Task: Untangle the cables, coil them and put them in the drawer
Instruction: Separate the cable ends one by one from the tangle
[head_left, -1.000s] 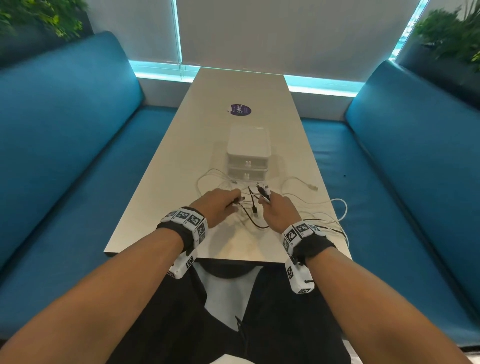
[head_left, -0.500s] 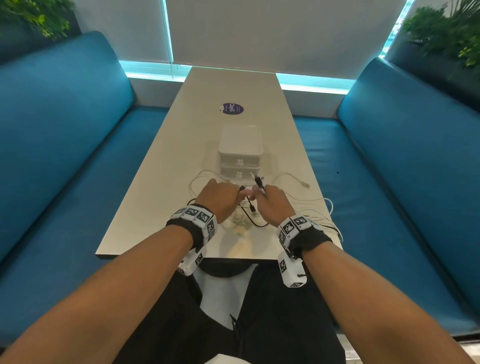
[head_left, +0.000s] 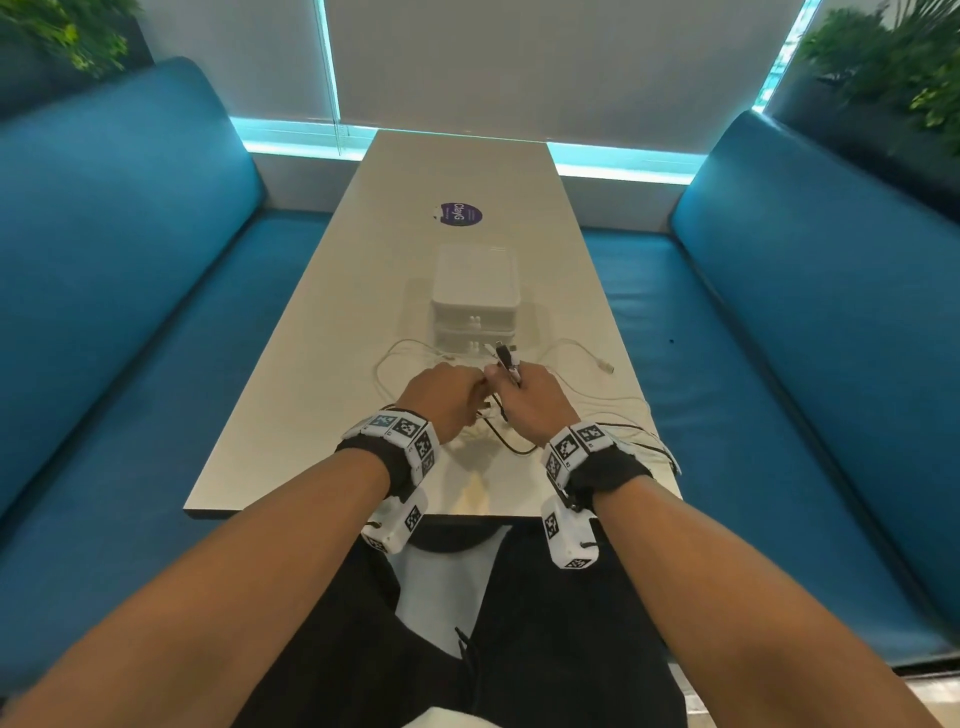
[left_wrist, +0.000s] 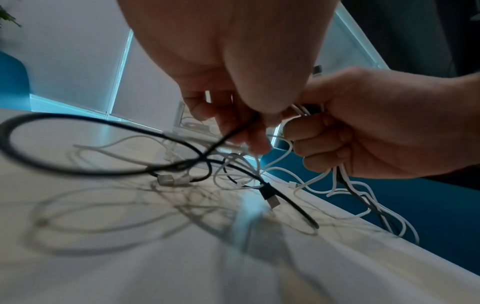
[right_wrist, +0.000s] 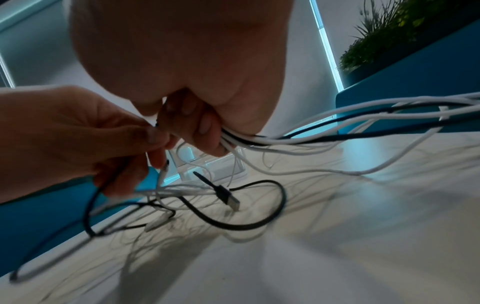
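A tangle of white and black cables (head_left: 566, 410) lies on the near end of the white table (head_left: 322, 395). My right hand (head_left: 530, 400) grips a bundle of white and black cables (right_wrist: 285, 139), with plug ends (head_left: 503, 356) sticking up past its fingers. My left hand (head_left: 441, 395) sits close beside it and pinches a black cable (left_wrist: 233, 131) between thumb and fingers. A black USB plug (left_wrist: 271, 198) dangles just above the table. The white two-drawer box (head_left: 475, 301) stands right behind the hands, both drawers closed.
A purple round sticker (head_left: 457, 214) marks the table's far half. Blue padded benches (head_left: 104, 312) run along both sides. Some cable loops hang over the table's right edge (head_left: 660, 447). Plants (head_left: 893, 67) stand behind the benches.
Both hands have drawn together in front of the drawer box. The left hand, earlier a little apart, now meets the right hand at the cable bundle.
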